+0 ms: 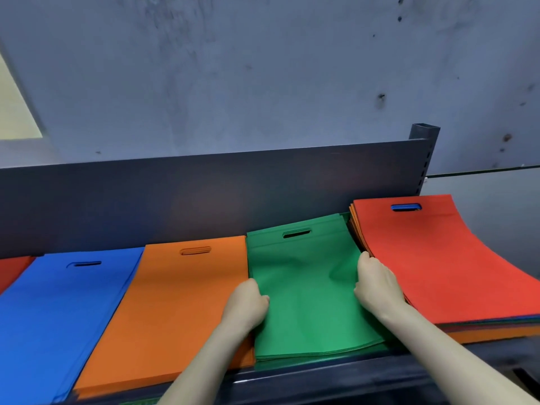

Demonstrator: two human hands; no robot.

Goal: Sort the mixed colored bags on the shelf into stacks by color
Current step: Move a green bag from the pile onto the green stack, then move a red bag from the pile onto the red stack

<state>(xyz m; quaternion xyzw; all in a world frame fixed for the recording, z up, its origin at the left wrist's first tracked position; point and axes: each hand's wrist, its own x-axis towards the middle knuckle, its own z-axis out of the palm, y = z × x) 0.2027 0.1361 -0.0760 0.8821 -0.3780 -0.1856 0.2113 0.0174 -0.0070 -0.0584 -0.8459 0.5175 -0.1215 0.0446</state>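
Stood well into the sort, by the look of the shelf (321,372). Already laid side by side along it: a blue stack (58,317), an orange stack (181,302) and a green stack (306,293), with a sliver of red (11,270) at the far left edge. Still unsorted: the mixed pile (438,258) at the right end, red bag on top, blue showing through its handle slot, orange and darker layers visible along its edges. Left hand (247,302) curled closed on the green stack's left edge, fingers tucked under; right hand (377,285) pressed against its right edge beside the mixed pile, fingers bent, whether pinching fabric impossible to tell. Probably squaring the top green bag, slightly rumpled in the middle. Remaining: working down the mixed pile.
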